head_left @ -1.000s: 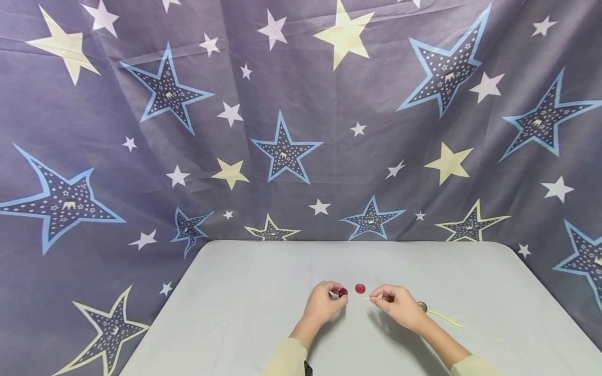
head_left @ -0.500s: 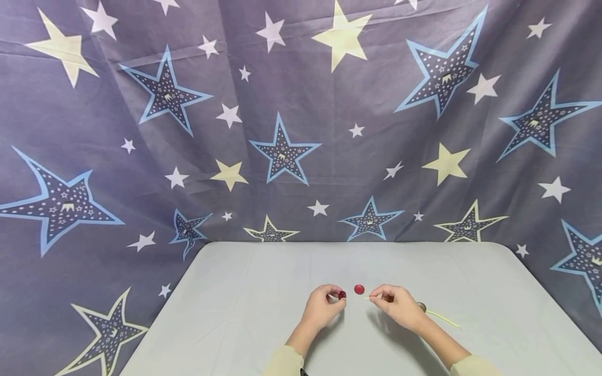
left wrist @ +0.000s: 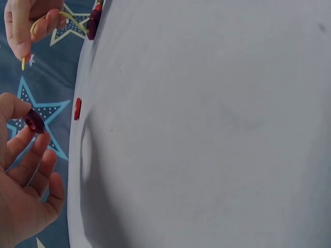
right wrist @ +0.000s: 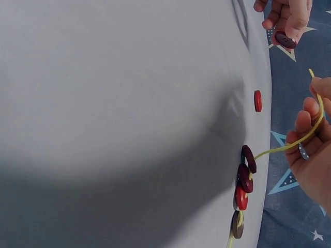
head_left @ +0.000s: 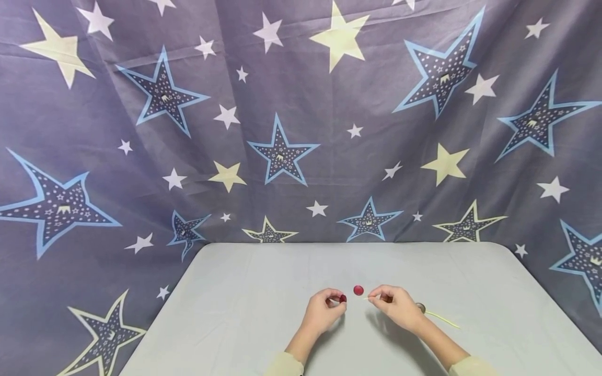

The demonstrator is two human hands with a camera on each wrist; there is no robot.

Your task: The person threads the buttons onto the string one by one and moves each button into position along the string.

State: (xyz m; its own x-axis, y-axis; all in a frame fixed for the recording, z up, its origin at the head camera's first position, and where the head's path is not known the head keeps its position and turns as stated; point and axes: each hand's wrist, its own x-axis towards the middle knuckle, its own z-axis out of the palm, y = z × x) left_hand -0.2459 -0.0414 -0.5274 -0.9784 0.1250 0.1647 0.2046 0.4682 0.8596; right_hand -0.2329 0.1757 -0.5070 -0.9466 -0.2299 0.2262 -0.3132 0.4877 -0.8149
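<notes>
Between thumb and fingertips, my left hand point(head_left: 322, 312) pinches a dark red button point(left wrist: 34, 122) with small holes, held above the table. Facing it, my right hand point(head_left: 397, 308) pinches a yellow cord point(right wrist: 314, 124) near its end, and a short tip point(head_left: 366, 298) sticks out toward the button. Tip and button are apart. From the right hand the cord runs down to a row of threaded buttons point(right wrist: 241, 198), dark red, bright red and brownish, lying on the table. A loose red button point(head_left: 358, 290) lies just beyond the gap between the hands.
A pale grey cloth covers the table point(head_left: 254, 292). Behind it hangs a dark curtain point(head_left: 301, 94) printed with stars. The cord's far end point(head_left: 444, 319) trails on the table to the right of the right hand.
The left hand has come slightly down and toward me, and the button in it has turned more edge-on. The right hand stays nearly still; the view has shifted a little.
</notes>
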